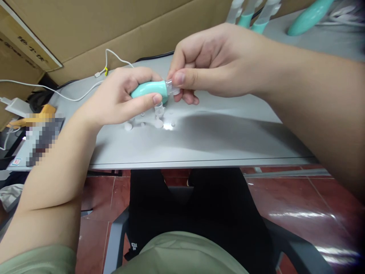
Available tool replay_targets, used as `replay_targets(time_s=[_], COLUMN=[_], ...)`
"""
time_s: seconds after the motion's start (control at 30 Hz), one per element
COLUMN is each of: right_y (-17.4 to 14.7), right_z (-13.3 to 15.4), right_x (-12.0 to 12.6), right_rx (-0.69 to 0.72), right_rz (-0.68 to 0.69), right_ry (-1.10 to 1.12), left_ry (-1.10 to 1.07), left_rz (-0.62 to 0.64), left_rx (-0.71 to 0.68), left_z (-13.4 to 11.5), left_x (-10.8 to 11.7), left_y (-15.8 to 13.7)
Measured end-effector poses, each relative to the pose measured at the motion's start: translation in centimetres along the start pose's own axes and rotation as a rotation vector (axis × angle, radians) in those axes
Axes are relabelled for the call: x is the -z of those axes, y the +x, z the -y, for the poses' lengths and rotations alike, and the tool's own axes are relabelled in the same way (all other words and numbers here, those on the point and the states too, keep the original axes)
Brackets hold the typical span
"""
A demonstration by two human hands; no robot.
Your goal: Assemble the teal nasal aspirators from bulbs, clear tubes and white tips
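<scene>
My left hand (125,95) is wrapped round a glossy teal handheld device (149,90), which lies nearly level above the table. From its right end sticks a clear plastic tip (171,88). The thumb and fingers of my right hand (196,72) pinch this tip, partly covering it. Just below the device, a small clear plastic cup-like piece (159,109) is on the table. Several small whitish pieces, among them a round one (128,126), lie around it.
Behind my right hand stand several teal-and-clear devices (261,23), with another teal body (309,19) at far right. Cardboard (114,26) walls the grey table's (142,150) back. A white cable (71,98), a white adapter (18,107) and a yellow object (47,111) are at left.
</scene>
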State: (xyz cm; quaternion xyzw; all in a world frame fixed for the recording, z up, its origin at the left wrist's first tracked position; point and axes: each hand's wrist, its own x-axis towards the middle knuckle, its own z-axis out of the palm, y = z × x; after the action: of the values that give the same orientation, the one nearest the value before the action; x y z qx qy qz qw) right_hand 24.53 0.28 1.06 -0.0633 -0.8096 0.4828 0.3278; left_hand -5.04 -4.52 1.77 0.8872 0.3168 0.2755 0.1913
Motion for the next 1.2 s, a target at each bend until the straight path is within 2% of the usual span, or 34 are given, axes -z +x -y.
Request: replay_targets(time_s=[0.13, 0.23, 0.3, 0.37, 0.4, 0.43, 0.5, 0.57, 0.6, 0.67, 0.73, 0.77, 0.9, 1.0, 1.1, 1.2], right_y=[-0.1, -0.6, -1.1, -1.2, -1.1, -0.9, -0.3, 0.4, 0.6, 0.7, 0.6, 0.6, 0.5, 0.4, 0.2, 0.1], right_z=[0.2, 1.0, 1.6, 2.0, 1.9, 1.7, 0.8, -0.4, -0.9, -1.8, -2.2, -2.3, -1.9, -1.6, -1.9, -2.6], right_x=[0.1, 0.3, 0.5, 0.8, 0.9, 1.1, 1.5, 2.0, 2.3, 3.1, 3.7, 3.9, 3.9, 3.6, 4.0, 4.9], right_rx=[-0.017, -0.037, -0.046, -0.027, -0.007, 0.014, 0.048, 0.055, 0.052, 0.067, 0.089, 0.093, 0.051, 0.013, -0.025, -0.015], right_rz=[0.021, 0.006, -0.113, -0.295, -0.385, -0.471, -0.635, -0.775, -0.803, -0.824, -0.801, -0.796, -0.864, -0.845, -0.837, -0.846], right_ry=[-0.013, -0.002, 0.008, 0.027, 0.040, 0.051, 0.051, 0.044, 0.023, -0.008, -0.021, -0.029, -0.105, -0.172, -0.229, -0.228], left_ry=[-0.007, -0.023, -0.088, -0.168, -0.145, -0.138, -0.140, -0.149, -0.132, -0.045, -0.139, -0.181, -0.185, -0.171, -0.084, 0.026], left_rz=[0.060, 0.056, 0.024, 0.023, 0.061, 0.004, -0.056, -0.121, -0.150, -0.122, -0.040, -0.005, -0.047, -0.074, -0.077, -0.068], left_rx=[0.061, 0.081, -0.026, -0.240, -0.239, -0.244, -0.230, -0.216, -0.193, -0.077, -0.128, -0.080, -0.053, -0.065, 0.014, 0.092], left_z=[-2.9, -2.7, -0.4, 2.6, 3.9, 4.8, 5.1, 3.7, 2.7, 0.9, 0.2, 0.2, 0.1, -1.5, -2.6, -1.0], left_x=[0.8, 1.5, 2.2, 2.9, 3.1, 3.3, 3.1, 2.6, 2.2, 1.4, 0.5, 0.0, -2.0, -2.7, -3.4, -4.4], left_y=[-0.5, -0.5, -0.2, 0.5, 0.9, 1.3, 1.9, 2.3, 2.5, 3.3, 4.7, 5.6, 8.6, 9.2, 9.4, 10.9])
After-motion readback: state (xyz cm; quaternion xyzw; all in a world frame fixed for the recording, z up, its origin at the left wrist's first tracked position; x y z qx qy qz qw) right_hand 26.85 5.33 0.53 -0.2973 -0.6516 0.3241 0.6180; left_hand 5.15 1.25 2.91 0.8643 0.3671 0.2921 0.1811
